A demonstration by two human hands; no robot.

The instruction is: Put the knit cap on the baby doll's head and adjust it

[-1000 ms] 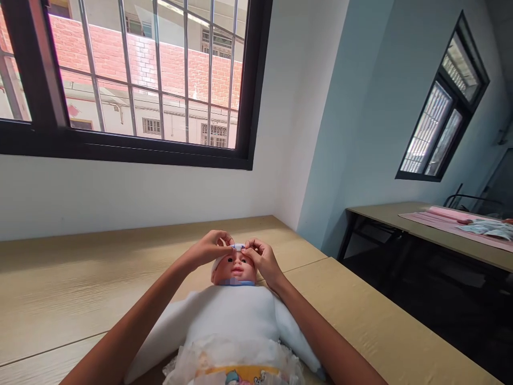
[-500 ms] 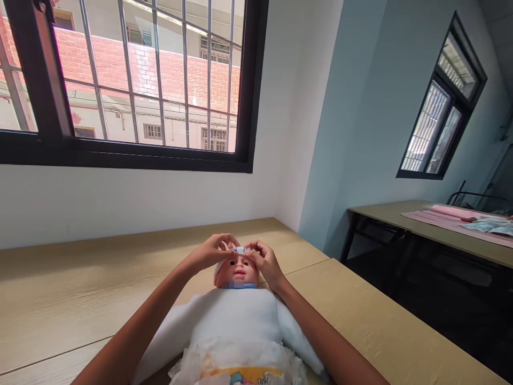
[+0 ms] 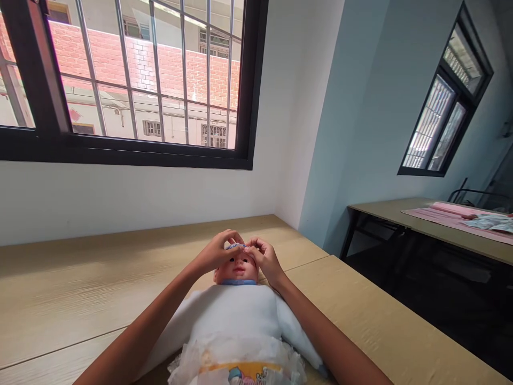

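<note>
A baby doll [image 3: 239, 274] lies on its back, its head away from me. Its body [image 3: 240, 310] is white cloth, with a blue band at the neck. Around its waist is a frilly diaper [image 3: 240, 347] with a yellow printed strip. Across the forehead runs a white and blue cloth band [image 3: 235, 246], mostly covered by my fingers. My left hand [image 3: 218, 250] is closed in a pinch on the band, its thumb lying across the forehead. At the other side of the forehead my right hand [image 3: 265, 259] is also pinched on the band, close to the left thumb.
The doll rests on a light wooden table [image 3: 100, 278] against a white wall. A barred window [image 3: 152, 80] is above. At the right, past a gap, a second table [image 3: 385, 214] bears a pink mat [image 3: 433, 218] and a pale patterned cloth [image 3: 491, 222].
My left hand has shifted slightly right along the forehead, its thumb now nearly meeting my right fingers. Less of the band's white front shows. The right hand has hardly moved.
</note>
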